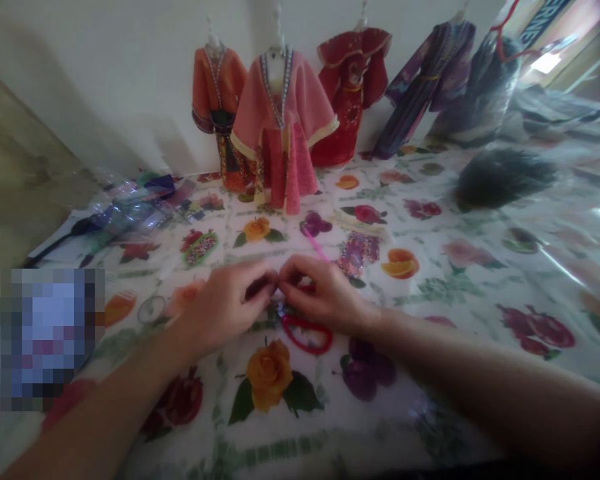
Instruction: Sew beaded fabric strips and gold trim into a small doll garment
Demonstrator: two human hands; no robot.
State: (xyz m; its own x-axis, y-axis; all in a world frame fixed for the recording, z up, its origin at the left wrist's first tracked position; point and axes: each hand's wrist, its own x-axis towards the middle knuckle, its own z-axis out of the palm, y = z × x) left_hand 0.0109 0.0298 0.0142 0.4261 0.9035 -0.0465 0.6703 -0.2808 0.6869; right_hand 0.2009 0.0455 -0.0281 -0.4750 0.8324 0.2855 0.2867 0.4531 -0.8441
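Near the middle of the table my left hand (235, 297) and my right hand (323, 293) meet fingertip to fingertip. Both are closed in a pinch, and whatever lies between the fingers is too small to make out. Red-handled scissors (307, 335) lie on the cloth just below my right hand, partly covered by it. A thin pink stick (315, 243) points up and left from behind my right hand. To its right is a small piece of patterned fabric (360, 252). A green-edged beaded oval piece (201, 249) rests beyond my left hand.
Miniature robes on stands, among them a pink one (285, 100) and a red one (350, 100), line the wall. A dark bundle (505, 177) and clear plastic lie right. Plastic packets (145, 203) and a black-handled tool (75, 230) are left, above a blurred-out patch.
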